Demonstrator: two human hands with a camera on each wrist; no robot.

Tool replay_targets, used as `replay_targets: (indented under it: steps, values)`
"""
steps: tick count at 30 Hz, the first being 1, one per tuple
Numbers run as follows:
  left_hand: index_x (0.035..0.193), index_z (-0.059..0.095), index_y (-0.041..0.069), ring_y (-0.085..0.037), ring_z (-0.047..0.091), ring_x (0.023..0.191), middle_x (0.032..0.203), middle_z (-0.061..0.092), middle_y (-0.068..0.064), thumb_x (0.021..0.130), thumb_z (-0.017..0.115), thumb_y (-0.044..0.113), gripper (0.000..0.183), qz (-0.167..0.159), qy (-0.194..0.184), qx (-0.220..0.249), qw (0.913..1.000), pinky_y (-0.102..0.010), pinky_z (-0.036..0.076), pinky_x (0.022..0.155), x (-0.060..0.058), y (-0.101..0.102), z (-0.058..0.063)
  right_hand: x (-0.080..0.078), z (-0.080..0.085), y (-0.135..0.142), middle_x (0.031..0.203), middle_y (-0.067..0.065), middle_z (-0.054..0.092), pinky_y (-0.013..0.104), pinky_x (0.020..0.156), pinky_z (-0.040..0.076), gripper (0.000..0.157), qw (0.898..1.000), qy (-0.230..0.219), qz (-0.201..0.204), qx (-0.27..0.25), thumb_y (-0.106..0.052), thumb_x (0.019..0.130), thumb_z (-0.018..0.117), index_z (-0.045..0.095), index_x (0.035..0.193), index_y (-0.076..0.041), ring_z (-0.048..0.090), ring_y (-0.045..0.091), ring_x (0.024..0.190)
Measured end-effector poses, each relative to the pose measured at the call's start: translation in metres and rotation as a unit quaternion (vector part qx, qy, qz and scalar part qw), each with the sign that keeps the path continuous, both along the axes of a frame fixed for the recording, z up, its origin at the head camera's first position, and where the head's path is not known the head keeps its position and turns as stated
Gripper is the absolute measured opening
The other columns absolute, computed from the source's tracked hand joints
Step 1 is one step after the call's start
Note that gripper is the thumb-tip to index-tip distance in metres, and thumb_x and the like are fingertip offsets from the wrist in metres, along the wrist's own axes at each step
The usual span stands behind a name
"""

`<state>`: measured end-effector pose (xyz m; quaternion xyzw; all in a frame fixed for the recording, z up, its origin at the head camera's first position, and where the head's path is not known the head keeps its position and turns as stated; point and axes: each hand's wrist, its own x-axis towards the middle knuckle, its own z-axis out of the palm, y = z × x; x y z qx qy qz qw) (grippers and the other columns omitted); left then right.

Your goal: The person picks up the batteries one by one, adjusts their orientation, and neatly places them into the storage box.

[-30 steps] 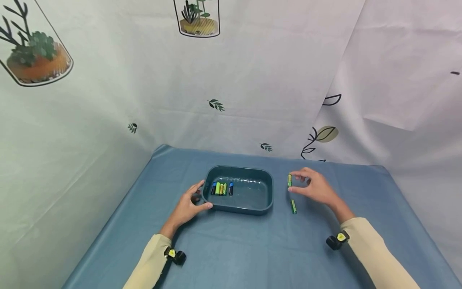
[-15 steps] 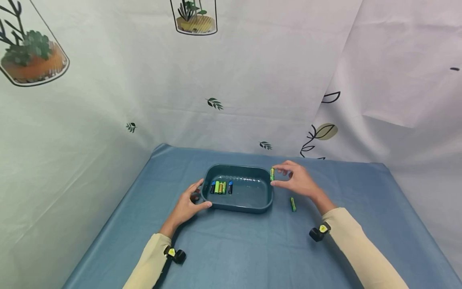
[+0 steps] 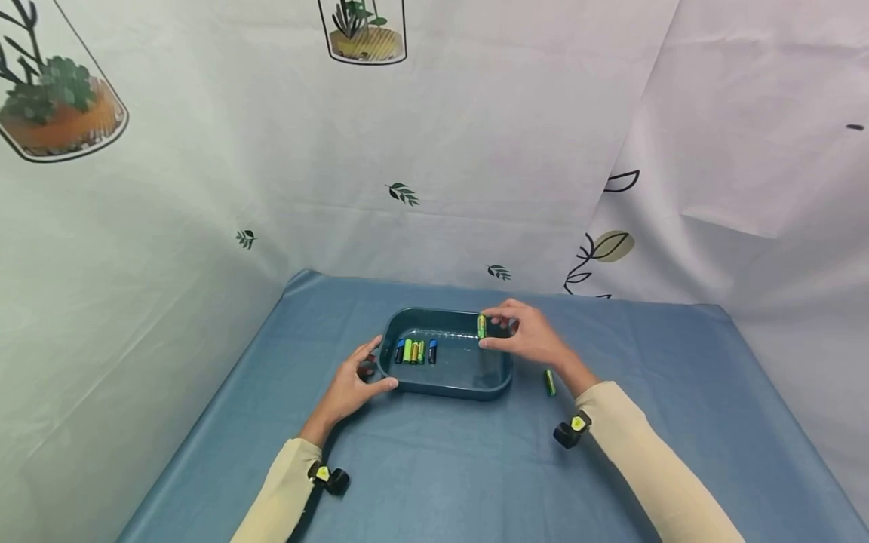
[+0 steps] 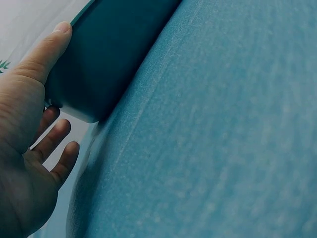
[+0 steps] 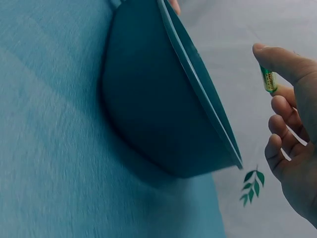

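A dark teal rectangular dish (image 3: 448, 390) stands on the cloth. Its left end is held by my left hand (image 3: 349, 388), the thumb (image 4: 52, 47) at the front rim and the index finger toward the back. Inside, at the left, several batteries (image 3: 415, 352) lie side by side in a row, green-yellow and blue-black; a blue-black one (image 3: 432, 351) lies slightly apart. Over the dish's right part, my right hand (image 3: 532, 335) pinches a green-yellow battery (image 3: 482, 326) between thumb and fingertips, raised above the rim in the right wrist view. Another green battery (image 3: 550, 382) lies right of the dish.
Blue cloth (image 3: 448, 467) covers the table. White fabric (image 3: 475, 151) printed with leaves and potted plants hangs behind and at both sides. A small black camera is strapped to each wrist.
My right hand has carried the pinched battery leftward, from the cloth beside the dish to above the dish's right part. My left hand has stayed at the dish's left end.
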<state>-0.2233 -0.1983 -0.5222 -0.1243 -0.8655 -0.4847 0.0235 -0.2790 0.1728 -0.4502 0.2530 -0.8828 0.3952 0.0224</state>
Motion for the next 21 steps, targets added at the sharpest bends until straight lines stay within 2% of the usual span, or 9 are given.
replay_targets:
  steps: [11, 21]
  values:
    - [0.16, 0.038, 0.017, -0.032, 0.059, 0.116, 0.155, 0.044, -0.015, 0.086, 0.085, 0.034, 0.089, 0.0, 0.003, -0.007, 1.0, -0.055, 0.05, 0.093, -0.001, 0.0, -0.002, -0.005, -0.006, -0.02, 0.102, -0.001, 0.061, 0.035, 0.073, 0.048, 0.054, 1.0, 0.003, 0.009, -0.019, -0.037, 0.083, 0.087, 0.072, 0.13, -0.015, 0.055, 0.015, 0.086]
    - [0.16, 0.038, 0.02, -0.031, 0.058, 0.115, 0.154, 0.045, -0.014, 0.085, 0.086, 0.034, 0.09, 0.0, 0.003, -0.003, 1.0, -0.055, 0.049, 0.094, -0.001, 0.0, -0.001, -0.006, -0.005, -0.037, 0.103, 0.0, 0.062, 0.037, 0.075, 0.048, 0.058, 1.0, -0.012, 0.008, -0.01, -0.037, 0.083, 0.087, 0.07, 0.133, -0.012, 0.055, 0.016, 0.088]
